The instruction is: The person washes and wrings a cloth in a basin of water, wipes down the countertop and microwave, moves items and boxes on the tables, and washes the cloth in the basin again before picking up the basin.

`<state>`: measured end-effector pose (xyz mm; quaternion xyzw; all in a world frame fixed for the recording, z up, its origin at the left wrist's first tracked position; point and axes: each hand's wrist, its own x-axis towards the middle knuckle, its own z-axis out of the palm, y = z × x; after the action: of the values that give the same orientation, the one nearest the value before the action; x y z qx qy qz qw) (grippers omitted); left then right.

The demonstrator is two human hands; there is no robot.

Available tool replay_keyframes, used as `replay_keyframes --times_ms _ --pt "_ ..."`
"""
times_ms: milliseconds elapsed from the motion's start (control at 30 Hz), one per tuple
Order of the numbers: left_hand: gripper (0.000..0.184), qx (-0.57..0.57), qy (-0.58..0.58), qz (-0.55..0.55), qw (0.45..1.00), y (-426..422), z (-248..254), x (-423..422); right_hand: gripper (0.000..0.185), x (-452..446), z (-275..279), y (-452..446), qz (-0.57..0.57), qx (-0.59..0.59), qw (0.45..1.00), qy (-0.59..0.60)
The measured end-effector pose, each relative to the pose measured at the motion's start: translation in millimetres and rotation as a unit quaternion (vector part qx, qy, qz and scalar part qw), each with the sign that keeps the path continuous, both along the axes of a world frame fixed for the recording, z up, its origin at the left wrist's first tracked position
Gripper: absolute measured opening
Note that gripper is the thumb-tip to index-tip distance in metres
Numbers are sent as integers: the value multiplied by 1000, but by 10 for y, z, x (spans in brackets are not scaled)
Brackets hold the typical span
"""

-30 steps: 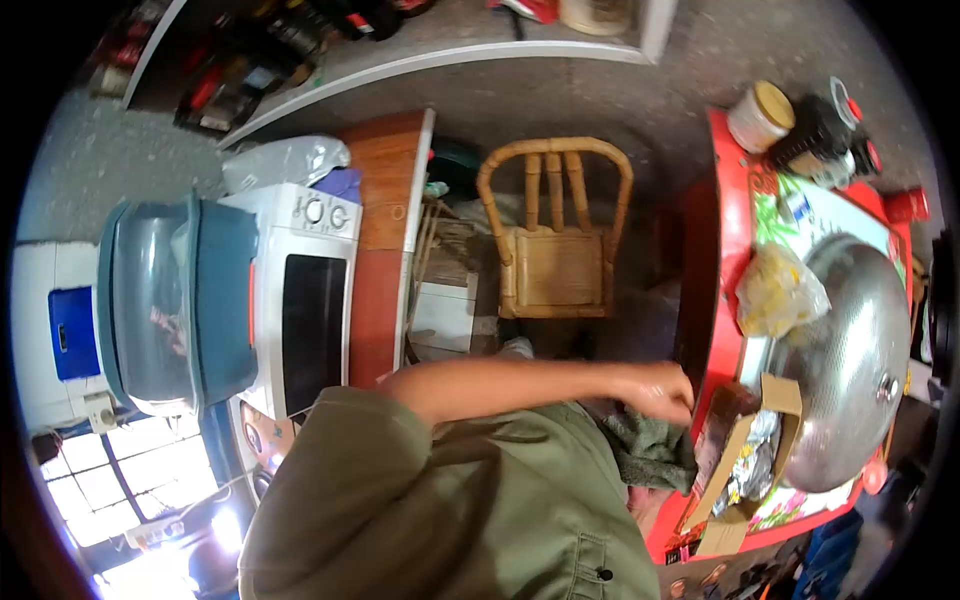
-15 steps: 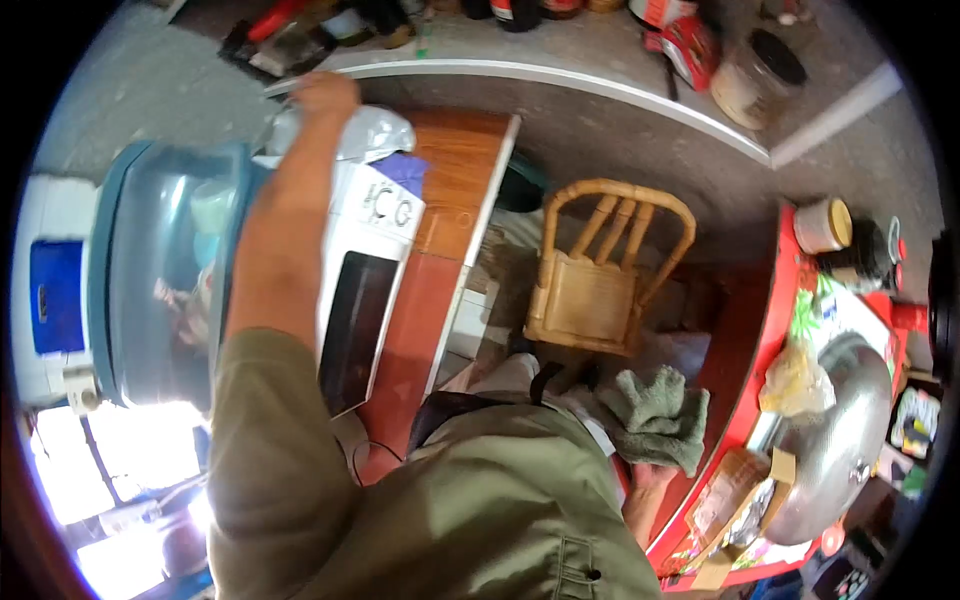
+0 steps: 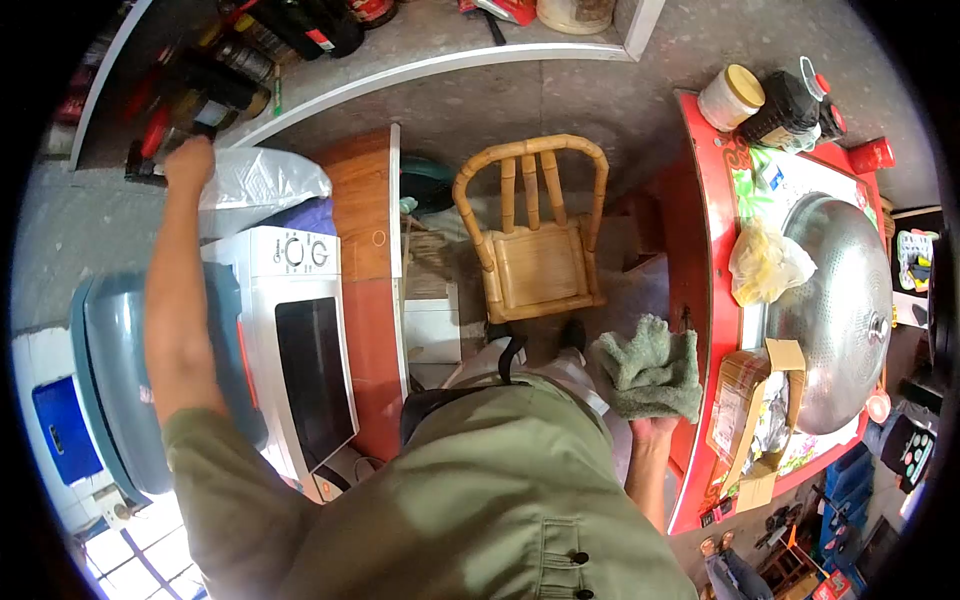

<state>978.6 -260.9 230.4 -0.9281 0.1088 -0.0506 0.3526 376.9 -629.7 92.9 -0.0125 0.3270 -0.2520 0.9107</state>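
My left hand [image 3: 190, 165] is stretched out to the edge of a grey shelf [image 3: 400, 95], its fingers curled. What they close on, if anything, is hidden. Right beside it are a dark box-like item [image 3: 145, 162], a red-topped container [image 3: 155, 132] and several bottles [image 3: 230, 80]. A clear plastic bag [image 3: 265, 180] lies just below that hand, behind the white microwave [image 3: 268, 280]. Low on the other side, my right hand [image 3: 655, 428] holds a fluffy green cloth [image 3: 650, 370], bunched up over the fingers, next to the red table.
A bamboo chair [image 3: 540, 265] stands ahead. The red table [image 3: 690, 490] on the right bears a large metal lid [image 3: 840, 310], a cardboard box [image 3: 735, 410], a yellowish plastic bag [image 3: 770, 262] and a jar [image 3: 730, 98]. A teal plastic bin [image 3: 110, 400] stands left of the microwave.
The view has turned, so the shelf, microwave and chair sit further left. My left hand stays at the shelf edge, now close by the bottles. The cloth remains in my right hand.
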Motion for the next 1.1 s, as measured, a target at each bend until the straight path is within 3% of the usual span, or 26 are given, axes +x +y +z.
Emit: replay_keyframes --times_ms 133,167,200,300,367,400,433,500,533,567,633,700,733,833,900,967,1033,1100 --pt "23 35 18 -152 988 -538 586 -527 44 -22 43 -196 70 -26 995 -60" --pt "25 16 28 -140 990 -873 737 -909 33 -51 11 -218 56 14 998 -5" --pt "30 -37 35 -211 976 -1043 806 -1138 24 -89 8 -245 34 57 997 47" --pt "33 -124 178 -261 940 -1823 1115 -2033 28 -221 47 -214 53 38 997 -50" --pt "31 -170 210 -269 924 -2305 1182 -2572 32 -341 159 -309 79 84 992 -54" --pt "30 -213 241 -254 912 -2487 1201 -2730 32 -460 111 -333 72 52 996 -24" --pt "27 -239 281 -323 872 -2580 1132 -2689 33 -568 70 -351 66 21 998 6" --pt "27 -282 340 -358 823 -2971 1082 -2893 33 -739 54 -422 17 27 999 29" --pt "28 -366 365 -367 773 -3186 1069 -3116 32 -845 0 -442 37 21 999 34" --pt "28 -362 366 -378 769 -3396 1034 -3229 31 -951 -26 -457 59 17 997 38" --pt "27 -459 481 -316 677 -3861 962 -3349 35 -1103 35 -475 46 35 998 27" --pt "28 -474 569 -261 619 -4405 1014 -3490 42 -1238 46 -501 106 -14 994 33" --pt "29 -510 555 -255 606 -4644 1046 -3645 47 -1305 24 -503 109 -74 989 61" --pt "30 -588 529 -283 543 -5373 1101 -4032 46 -1433 162 -498 82 -92 989 82" --pt "37 -562 576 -307 508 -5885 1019 -4086 43 -1514 117 -522 105 -96 985 102" --pt "8 -617 593 -312 413 -6317 811 -4301 44 -1601 -155 -452 64 -84 992 65" --pt "4 -635 576 -233 460 -6631 664 -4567 50 -1699 -171 -485 77 -81 993 47" --pt "56 -679 615 -188 355 -6831 410 -4717 54 -1681 -154 -522 41 -39 998 -8"
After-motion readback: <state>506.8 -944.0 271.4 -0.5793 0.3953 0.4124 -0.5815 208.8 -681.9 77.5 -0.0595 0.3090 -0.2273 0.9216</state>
